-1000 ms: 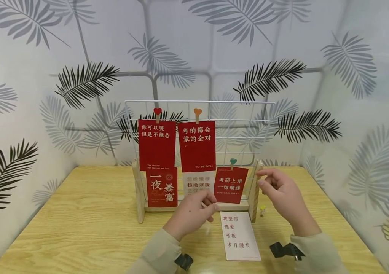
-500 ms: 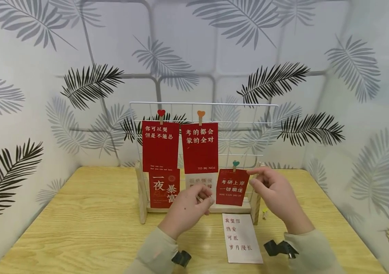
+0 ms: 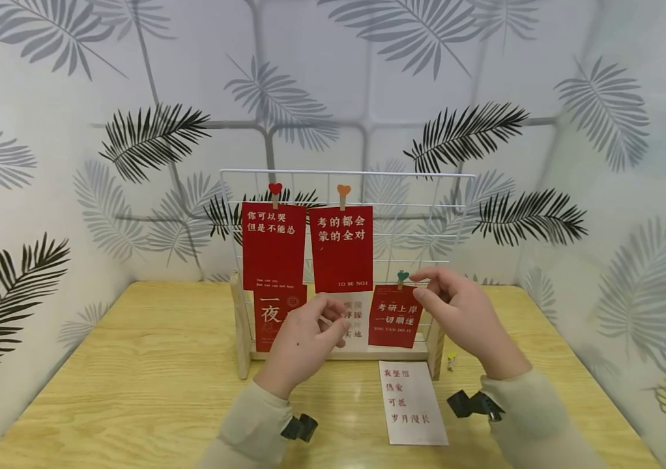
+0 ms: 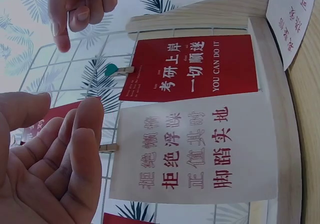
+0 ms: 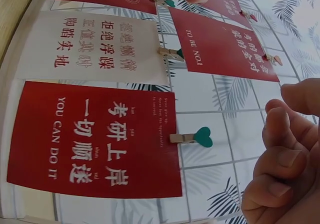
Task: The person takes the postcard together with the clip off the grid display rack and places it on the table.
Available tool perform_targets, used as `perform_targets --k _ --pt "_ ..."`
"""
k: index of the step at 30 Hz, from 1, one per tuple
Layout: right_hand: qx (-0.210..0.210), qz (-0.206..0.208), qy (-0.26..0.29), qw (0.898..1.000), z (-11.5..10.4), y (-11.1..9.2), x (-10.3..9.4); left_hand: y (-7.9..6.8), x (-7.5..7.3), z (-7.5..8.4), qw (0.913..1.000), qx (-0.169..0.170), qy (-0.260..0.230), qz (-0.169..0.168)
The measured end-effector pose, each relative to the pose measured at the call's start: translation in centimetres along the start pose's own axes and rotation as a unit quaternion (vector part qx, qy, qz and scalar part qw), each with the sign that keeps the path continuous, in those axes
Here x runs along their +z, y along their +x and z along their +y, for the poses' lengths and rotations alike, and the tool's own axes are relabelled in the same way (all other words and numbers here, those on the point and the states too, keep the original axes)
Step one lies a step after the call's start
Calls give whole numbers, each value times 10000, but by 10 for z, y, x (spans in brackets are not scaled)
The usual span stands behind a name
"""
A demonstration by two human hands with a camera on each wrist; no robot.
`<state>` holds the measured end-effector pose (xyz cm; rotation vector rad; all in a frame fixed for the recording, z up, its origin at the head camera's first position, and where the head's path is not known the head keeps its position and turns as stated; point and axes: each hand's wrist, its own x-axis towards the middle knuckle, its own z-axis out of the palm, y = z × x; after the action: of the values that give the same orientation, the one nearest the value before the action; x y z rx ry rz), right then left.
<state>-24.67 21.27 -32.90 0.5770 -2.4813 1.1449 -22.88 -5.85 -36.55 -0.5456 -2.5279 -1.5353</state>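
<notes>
Red "YOU CAN DO IT" card [image 3: 394, 317]: hangs at the lower right of the white wire rack [image 3: 347, 172], its top edge pinned to the grid by a teal heart clip [image 5: 202, 137].
Right hand [image 3: 463, 309]: mine, grasping nothing, fingers loosely bent and thumb apart from them, poised beside the teal clip and the card's upper right corner; my wrist view shows it clear of both.
Left hand [image 3: 308, 335]: also mine and holding nothing, fingers relaxed and bent, raised in front of the rack's lower row; from the head view it covers parts of two cards.
Lower row: a white printed card [image 4: 195, 151] hangs just beside the red one, with a red card with white lettering [image 3: 268, 316] farther left.
Upper row: two red cards are pinned side by side, the left card [image 3: 273, 257] under a red heart clip [image 3: 275, 189], the "TO BE NO.1" card [image 3: 341, 257] under an orange heart clip [image 3: 343, 190].
Surface [image 3: 133, 391]: wood-grained, bearing the rack's wooden base [image 3: 350, 355]; a loose white card [image 3: 414, 407] lies flat in front, between my forearms, and a small yellow-topped item [image 3: 451, 361] sits near the rack's right foot.
Backdrop: leaf-patterned wall [image 3: 321, 52].
</notes>
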Motion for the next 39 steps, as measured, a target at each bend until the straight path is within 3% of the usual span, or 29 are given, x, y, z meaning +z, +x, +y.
perform_targets --k 10,22,30,39 --pt "-509 -128 -250 9983 -26 19 -7 -5 -10 0 9997 -77 150 188" --pt "-1141 -244 -894 9891 -50 36 -11 11 -40 17 9906 502 1170 501" --pt "-1134 -353 -937 9885 -63 51 -18 24 -55 30 9833 672 1571 619" --pt "-1161 -450 -1003 9871 -82 64 -21 35 -71 38 9767 594 1941 693"
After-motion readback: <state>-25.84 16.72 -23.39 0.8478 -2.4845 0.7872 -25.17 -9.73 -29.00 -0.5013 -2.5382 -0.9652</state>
